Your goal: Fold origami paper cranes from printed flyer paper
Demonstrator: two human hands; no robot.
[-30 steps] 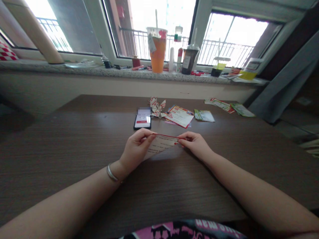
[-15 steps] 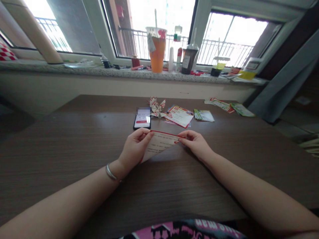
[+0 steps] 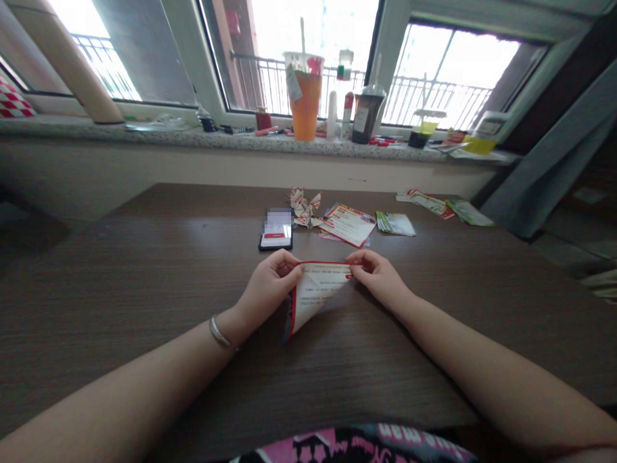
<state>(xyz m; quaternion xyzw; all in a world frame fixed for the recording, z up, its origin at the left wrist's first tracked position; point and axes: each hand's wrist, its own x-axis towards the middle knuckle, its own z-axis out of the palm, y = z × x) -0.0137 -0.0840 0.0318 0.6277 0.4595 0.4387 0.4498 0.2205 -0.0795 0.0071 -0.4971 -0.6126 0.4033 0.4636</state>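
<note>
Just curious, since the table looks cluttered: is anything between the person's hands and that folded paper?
Nothing visible does. The left hand and the right hand each pinch an upper corner of the folded paper. The phone, paper crane and leaflets lie on the table beyond the hands, clear of it.

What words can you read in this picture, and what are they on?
Paper between left hand and right hand: print too small to read.
Phone: screen blurred.
Flyers: too small.
Cup label: too small.
Shirt: white letters upside down, cut off, unreadable.
Nothing can be quoted.
</note>
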